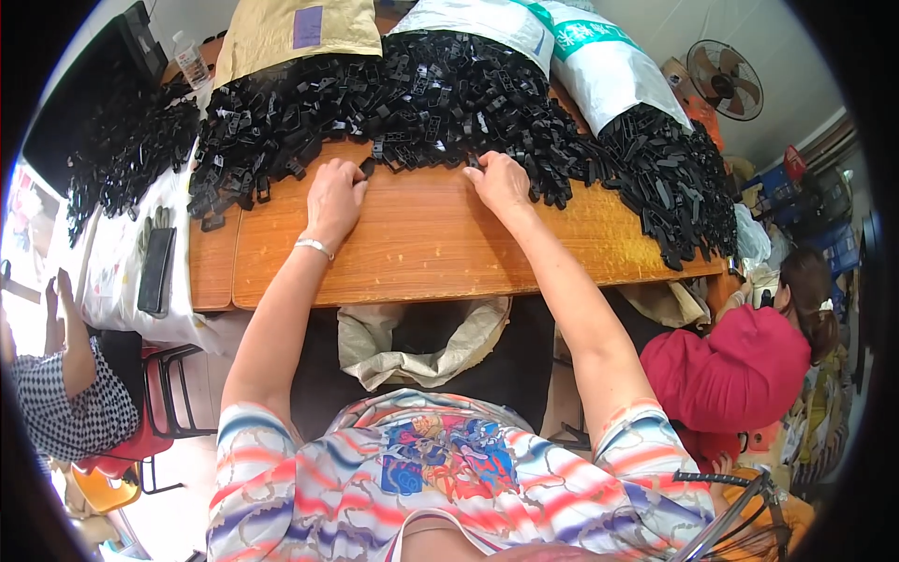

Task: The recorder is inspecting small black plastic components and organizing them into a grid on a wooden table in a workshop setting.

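Observation:
Both my arms reach over a wooden table (403,225) to a long heap of small black plastic parts (449,94). My left hand (335,199) is closed at the heap's near edge, its fingers curled and a black plastic part (367,167) at the fingertips. My right hand (503,184) pinches another black plastic part (474,162) between thumb and fingers, beside the pile. The parts look like little open frames or clips; their exact kind is too small to make out.
Parts spill from a tan sack (272,37) and white sacks (613,66). An open sack (421,365) hangs below the table edge at my lap. One person in red (730,365) sits to the right, another in a checked top (70,403) to the left. A fan (724,81) stands behind.

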The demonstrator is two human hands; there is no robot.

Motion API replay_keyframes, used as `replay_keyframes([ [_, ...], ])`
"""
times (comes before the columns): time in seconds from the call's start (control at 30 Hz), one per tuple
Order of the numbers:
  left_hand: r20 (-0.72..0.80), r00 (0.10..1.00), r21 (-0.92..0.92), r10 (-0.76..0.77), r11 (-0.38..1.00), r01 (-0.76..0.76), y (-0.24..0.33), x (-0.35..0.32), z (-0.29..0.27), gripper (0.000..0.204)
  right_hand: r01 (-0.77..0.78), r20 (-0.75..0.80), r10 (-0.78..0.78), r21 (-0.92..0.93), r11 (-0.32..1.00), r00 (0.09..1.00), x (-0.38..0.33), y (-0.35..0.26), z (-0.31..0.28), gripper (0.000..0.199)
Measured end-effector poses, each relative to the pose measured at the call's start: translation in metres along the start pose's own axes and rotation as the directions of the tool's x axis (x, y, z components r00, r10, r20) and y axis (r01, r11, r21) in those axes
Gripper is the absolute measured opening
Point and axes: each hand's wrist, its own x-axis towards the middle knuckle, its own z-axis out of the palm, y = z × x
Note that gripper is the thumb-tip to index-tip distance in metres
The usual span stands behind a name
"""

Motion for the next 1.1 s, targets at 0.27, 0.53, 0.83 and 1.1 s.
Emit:
replay_keyframes([
  [0.27, 0.119, 0.979, -0.165, 0.168, 0.975, -0.147, 0.033, -0.046, -0.036, 0.016, 0.233, 0.001, -0.240, 0.229, 0.945, 0.971, -0.030, 0.003, -0.005, 0.033],
  [0.53, 0.120, 0.985, -0.246, 0.121, 0.965, -0.089, 0.033, -0.061, -0.036, 0.037, 0.267, 0.188, -0.359, 0.388, 0.882, 0.914, -0.059, -0.009, -0.018, 0.037],
  [0.83, 0.172, 0.982, -0.187, 0.075, 0.981, -0.042, 0.032, -0.063, -0.033, 0.026, 0.321, 0.091, -0.404, 0.461, 0.827, 0.910, -0.070, -0.028, -0.010, 0.023],
  [1.1, 0.160, 0.984, -0.207, 0.080, 0.977, -0.046, 0.029, -0.062, -0.030, 0.026, 0.501, -0.008, -0.557, 0.446, 0.742, 0.831, -0.083, -0.074, 0.005, 0.021],
])
